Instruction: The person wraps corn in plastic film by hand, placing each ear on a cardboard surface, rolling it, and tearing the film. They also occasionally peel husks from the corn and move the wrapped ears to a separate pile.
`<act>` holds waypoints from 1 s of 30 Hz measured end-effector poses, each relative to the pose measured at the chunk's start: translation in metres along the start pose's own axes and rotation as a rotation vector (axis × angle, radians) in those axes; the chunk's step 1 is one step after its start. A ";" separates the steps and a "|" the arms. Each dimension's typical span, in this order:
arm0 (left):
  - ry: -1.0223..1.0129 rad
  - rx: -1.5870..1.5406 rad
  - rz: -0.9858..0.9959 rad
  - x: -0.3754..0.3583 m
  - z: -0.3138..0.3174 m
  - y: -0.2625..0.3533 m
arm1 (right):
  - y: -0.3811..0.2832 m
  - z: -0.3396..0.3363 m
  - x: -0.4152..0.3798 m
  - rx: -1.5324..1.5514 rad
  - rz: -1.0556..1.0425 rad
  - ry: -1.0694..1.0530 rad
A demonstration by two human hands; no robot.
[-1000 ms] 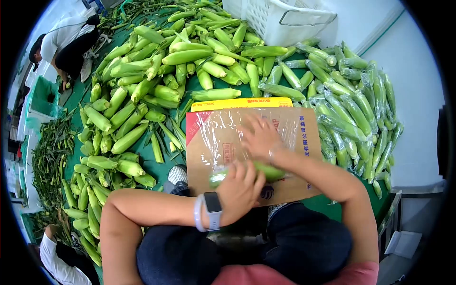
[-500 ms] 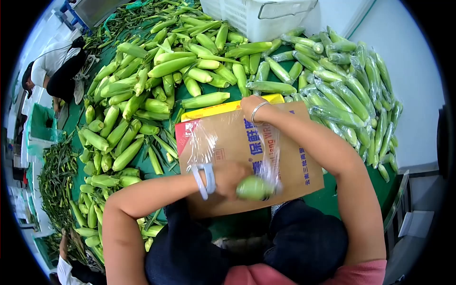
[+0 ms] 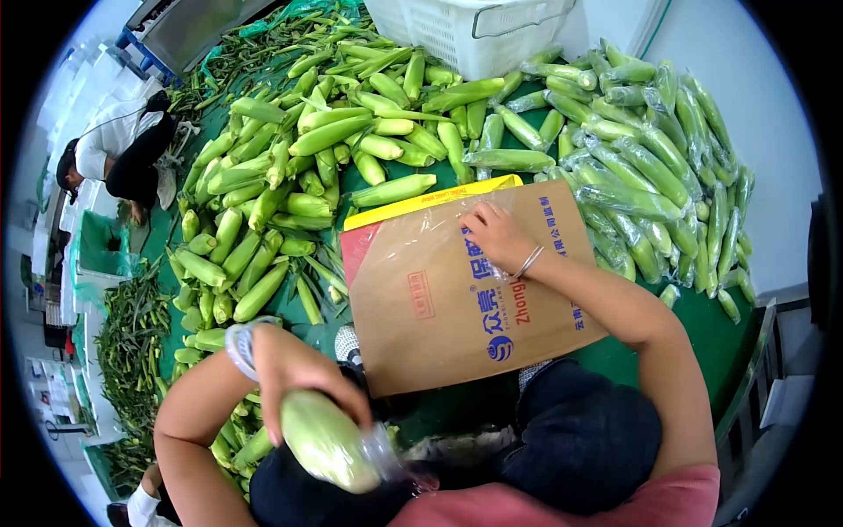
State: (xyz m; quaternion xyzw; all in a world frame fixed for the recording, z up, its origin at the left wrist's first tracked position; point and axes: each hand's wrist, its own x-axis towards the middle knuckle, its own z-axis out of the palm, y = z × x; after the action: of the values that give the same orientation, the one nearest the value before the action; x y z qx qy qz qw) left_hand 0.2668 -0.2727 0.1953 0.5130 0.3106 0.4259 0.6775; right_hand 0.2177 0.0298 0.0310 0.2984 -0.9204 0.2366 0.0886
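Observation:
My left hand is closed round an ear of corn in its pale green husk, held low over my left thigh. Clear plastic film clings to the ear and bunches at its near end. Across my lap lies a printed brown cardboard box, with a yellow strip along its far edge. My right hand rests on the upper part of the cardboard, fingers bent and slightly apart. Some shiny film lies near those fingers; whether they touch it is hard to see.
Unwrapped corn is heaped ahead and to the left. Film-wrapped ears are piled to the right. A white plastic crate stands behind. At the left are husk scraps, a green-lined bin and a crouching person.
My left hand has swung from the cardboard down to the left, carrying the corn with its film. My right hand has shifted slightly from the far edge onto the cardboard.

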 end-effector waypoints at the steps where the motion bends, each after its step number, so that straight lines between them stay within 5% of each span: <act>1: 0.158 -0.313 -0.002 -0.027 0.011 -0.009 | 0.002 0.000 0.002 0.017 -0.009 0.009; 4: 0.706 -0.753 0.400 -0.027 0.035 -0.014 | -0.006 -0.006 -0.002 0.158 0.124 -0.063; 7: 1.449 -0.669 0.499 -0.011 0.047 -0.016 | -0.070 -0.042 -0.005 0.403 -0.025 -0.146; 8: 1.477 -0.610 0.394 -0.017 0.041 -0.017 | -0.097 -0.049 -0.002 0.595 0.014 -0.282; 11: 1.574 -0.424 0.474 0.029 0.009 -0.015 | -0.144 -0.040 0.007 0.918 -0.012 -0.220; 13: 1.539 -0.385 0.608 0.059 0.002 -0.015 | -0.160 -0.039 0.010 1.657 0.322 -0.357; 14: 1.534 -0.391 0.637 0.063 -0.002 -0.019 | -0.159 -0.046 0.006 1.646 0.332 -0.354; 16: 1.602 -0.501 0.659 0.070 -0.005 -0.020 | -0.159 -0.058 0.000 1.941 0.611 -0.810; 17: 1.604 -0.509 0.676 0.071 -0.010 -0.022 | -0.157 -0.056 -0.001 1.602 0.609 -0.672; 18: 1.927 -0.047 0.567 0.072 -0.016 -0.025 | -0.155 -0.056 -0.004 1.593 0.619 -0.694; 19: 2.187 0.450 0.406 0.072 -0.022 -0.028 | -0.152 -0.057 -0.007 1.117 0.519 -0.471; 20: 2.298 0.358 0.500 0.067 -0.027 -0.031 | -0.149 -0.057 -0.010 0.645 0.392 -0.251; 22: 2.098 0.662 0.206 0.035 -0.039 -0.062 | -0.147 -0.057 -0.017 0.583 0.342 -0.142; 24: 2.080 0.364 0.144 0.039 -0.029 -0.038 | -0.142 -0.073 -0.017 0.314 0.378 -0.232; 26: 1.703 0.860 -0.589 0.033 -0.029 -0.024 | -0.132 -0.078 -0.020 0.161 0.298 -0.236; 27: 1.486 0.785 -0.728 0.032 -0.033 -0.024 | -0.130 -0.084 -0.019 0.116 0.213 -0.252; 28: 1.286 0.566 -0.584 0.027 -0.037 -0.031 | -0.128 -0.088 -0.022 0.074 0.130 -0.271; 30: 0.834 -0.039 -0.602 0.028 -0.043 -0.026 | -0.123 -0.084 -0.028 0.052 0.069 -0.213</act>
State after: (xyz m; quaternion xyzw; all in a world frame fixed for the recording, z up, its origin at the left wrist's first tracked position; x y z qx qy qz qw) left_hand 0.2495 -0.2321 0.1583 0.1746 0.6805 0.3860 0.5979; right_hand 0.3151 -0.0025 0.1425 0.2920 -0.9280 0.2300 -0.0259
